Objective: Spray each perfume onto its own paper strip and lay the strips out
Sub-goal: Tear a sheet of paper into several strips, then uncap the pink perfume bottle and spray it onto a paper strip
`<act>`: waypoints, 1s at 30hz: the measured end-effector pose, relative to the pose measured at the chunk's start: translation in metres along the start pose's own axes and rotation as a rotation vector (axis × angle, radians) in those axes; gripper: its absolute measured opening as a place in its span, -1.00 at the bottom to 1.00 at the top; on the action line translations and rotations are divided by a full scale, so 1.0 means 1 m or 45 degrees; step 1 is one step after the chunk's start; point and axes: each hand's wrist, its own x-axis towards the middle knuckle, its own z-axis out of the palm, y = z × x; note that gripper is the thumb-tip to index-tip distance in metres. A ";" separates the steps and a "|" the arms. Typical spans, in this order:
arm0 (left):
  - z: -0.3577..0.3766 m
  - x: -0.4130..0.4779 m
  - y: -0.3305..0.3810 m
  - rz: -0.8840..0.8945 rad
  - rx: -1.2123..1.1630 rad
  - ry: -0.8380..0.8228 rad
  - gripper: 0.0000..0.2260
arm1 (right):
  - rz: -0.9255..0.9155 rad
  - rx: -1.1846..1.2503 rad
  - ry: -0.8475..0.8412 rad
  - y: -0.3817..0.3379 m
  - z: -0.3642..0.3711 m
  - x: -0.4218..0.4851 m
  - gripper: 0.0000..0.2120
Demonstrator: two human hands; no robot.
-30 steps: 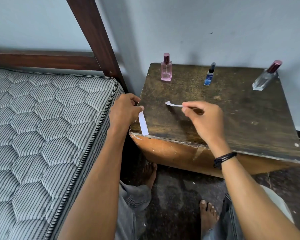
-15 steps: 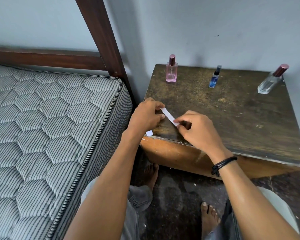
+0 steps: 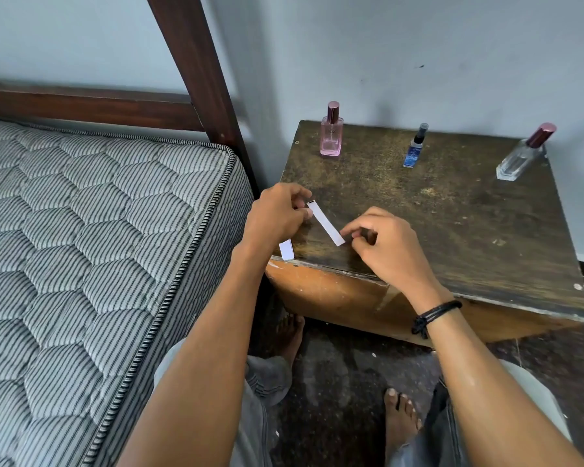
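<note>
Your left hand [image 3: 275, 219] is curled up at the near left corner of the table [image 3: 435, 214]. Its fingers [image 3: 300, 193] are bent and they grip a second strip [image 3: 286, 250] of white paper. The end of that strip pokes out under your hand, right by the table's edge.

A long strip [image 3: 326, 223] of white paper lies on the table between your two hands. It is on a slant. Its far end is just beside your left thumb. Its near end is at the fingertips [image 3: 349, 229] of your right hand [image 3: 390, 247]. Those fingers are bent, with the thumb tucked close under the first finger. I cannot tell if they pinch the paper or only touch it.

The three perfumes stand in a row at the back of the table, well past your fingers. The pink bottle [image 3: 331, 136] is straight beyond your left fingers. The blue bottle [image 3: 414, 148] is small and stands beyond your right fingers. The clear bottle [image 3: 523, 155] is far off to the right of your right hand, near the back corner. All three have their caps on.

A black band [image 3: 434, 315] is around your right wrist. A striped mattress [image 3: 81, 247] is to the left of your left hand.
</note>
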 end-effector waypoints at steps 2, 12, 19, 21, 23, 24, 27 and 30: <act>-0.003 0.002 -0.001 -0.006 -0.020 0.013 -0.74 | 0.002 0.018 0.017 0.001 0.001 -0.001 -0.72; -0.022 0.010 -0.012 0.006 -0.107 0.068 -0.72 | 0.043 0.128 0.168 0.006 0.011 -0.010 -0.71; -0.031 0.008 -0.011 0.018 -0.176 0.076 -0.72 | 0.176 -0.047 0.045 -0.008 0.001 -0.003 -0.80; -0.030 0.008 -0.010 0.010 -0.176 0.072 -0.72 | 0.201 -0.102 -0.065 -0.013 -0.007 0.005 -0.84; -0.029 0.009 -0.008 0.007 -0.165 0.068 -0.71 | 0.210 -0.132 -0.158 -0.017 -0.012 0.012 -0.85; -0.028 0.010 -0.006 0.006 -0.156 0.064 -0.71 | 0.211 -0.141 -0.185 -0.019 -0.012 0.015 -0.86; -0.023 0.012 -0.003 0.004 -0.135 0.047 -0.71 | 0.205 -0.132 -0.181 -0.020 -0.008 0.021 -0.87; -0.017 0.015 0.003 0.013 -0.119 0.057 -0.71 | 0.173 -0.097 -0.122 -0.019 -0.004 0.024 -0.87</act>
